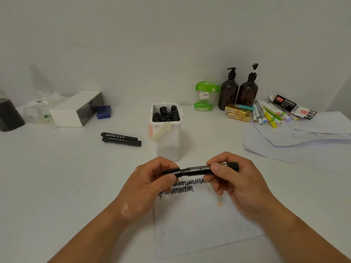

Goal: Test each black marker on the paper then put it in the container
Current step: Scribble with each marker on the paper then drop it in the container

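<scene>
Clutter fills the upper left of the frame: a dark block (9,116), clear plastic bags (38,109), a white box (76,109) with a dark front and a small blue case (103,112) just beside it. Lower and further right, two capped black markers (121,139) lie side by side on the desk (57,177), touching along their length.

At centre, the left grip (150,185) pinches the cap end of a black marker (197,169) between thumb and curled fingers. The marker is level above the top edge of the paper (199,221). Above it in the frame stands the white container (167,141), its handle hanging down on the left side, with stored markers (167,114) upright inside. Two rows of black scribble (182,187) cross the paper's top; both grips cover their ends. The right grip (233,179) is curled round the marker's barrel near its right end.

At upper right stand a green-lidded clear jar (205,96) and two brown pump bottles (228,92), touching each other. Then come yellow boxes (237,112), a heap of coloured pens (269,114), a black and white carton (292,107) and loose sheets (303,141).
</scene>
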### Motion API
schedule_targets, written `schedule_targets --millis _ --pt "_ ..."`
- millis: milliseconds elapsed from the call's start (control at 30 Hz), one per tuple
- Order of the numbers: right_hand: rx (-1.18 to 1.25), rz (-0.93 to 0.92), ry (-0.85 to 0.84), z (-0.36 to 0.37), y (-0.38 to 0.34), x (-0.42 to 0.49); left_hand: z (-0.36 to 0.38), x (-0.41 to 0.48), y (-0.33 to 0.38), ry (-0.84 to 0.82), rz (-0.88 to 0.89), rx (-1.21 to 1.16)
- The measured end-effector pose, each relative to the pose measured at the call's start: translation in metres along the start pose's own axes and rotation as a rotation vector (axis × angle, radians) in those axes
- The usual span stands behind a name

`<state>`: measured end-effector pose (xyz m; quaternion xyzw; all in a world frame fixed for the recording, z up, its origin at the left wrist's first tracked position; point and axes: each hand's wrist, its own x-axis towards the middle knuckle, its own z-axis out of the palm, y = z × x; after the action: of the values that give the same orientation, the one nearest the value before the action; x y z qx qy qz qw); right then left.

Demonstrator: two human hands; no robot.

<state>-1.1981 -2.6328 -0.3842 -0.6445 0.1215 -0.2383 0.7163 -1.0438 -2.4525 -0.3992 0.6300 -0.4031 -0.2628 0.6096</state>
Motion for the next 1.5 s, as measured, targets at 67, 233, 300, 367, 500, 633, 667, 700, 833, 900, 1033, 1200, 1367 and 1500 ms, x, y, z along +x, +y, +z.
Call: schedule_targets --millis 67,233,300,367,500,633,667,700,833,900,1033,1200,1367,1500 --pt "-0.044 0.000 -0.036 0.002 0.001 -0.001 0.002 -0.001 0.000 -0.017 0.003 -0.008" --pt "-0.195 -0.044 -0.115 0.007 0.004 -0.004 0.009 -0.002 -0.001 0.033 -0.054 -0.128" --pt "-0.254 -0.072 -0.135 0.011 0.004 -0.006 0.012 0.000 -0.001 0.078 -0.069 -0.172" --pt "-0.312 -0.089 -0.145 0.014 0.005 -0.008 0.015 0.001 -0.002 0.157 -0.063 -0.149" --pt "-0.350 -0.094 -0.143 0.021 0.009 -0.010 0.023 0.001 -0.003 0.292 -0.069 -0.067" --pt "-0.278 -0.097 -0.121 0.029 0.012 -0.013 0.027 0.002 -0.002 0.411 -0.071 0.030" --pt "-0.258 -0.105 -0.116 0.031 0.012 -0.013 0.027 0.002 -0.001 0.442 -0.067 0.037" --pt "-0.237 -0.110 -0.111 0.033 0.011 -0.013 0.028 0.002 0.000 0.469 -0.062 0.046" --pt "-0.198 -0.119 -0.120 0.036 0.007 -0.012 0.030 0.000 0.004 0.511 -0.042 0.057" --pt "-0.186 -0.126 -0.133 0.035 0.006 -0.013 0.031 -0.001 0.005 0.514 -0.032 0.058" --pt "-0.205 -0.126 -0.141 0.034 0.006 -0.013 0.031 -0.002 0.009 0.474 -0.020 0.032" --pt "-0.353 -0.166 -0.067 0.025 0.000 -0.009 0.021 -0.006 0.010 0.225 0.017 -0.113" --pt "-0.353 -0.202 0.072 0.016 -0.004 -0.005 0.016 -0.004 0.008 0.172 0.049 -0.186" --pt "-0.309 -0.125 0.022 0.022 0.000 -0.007 0.019 -0.005 0.006 0.140 0.030 -0.236"
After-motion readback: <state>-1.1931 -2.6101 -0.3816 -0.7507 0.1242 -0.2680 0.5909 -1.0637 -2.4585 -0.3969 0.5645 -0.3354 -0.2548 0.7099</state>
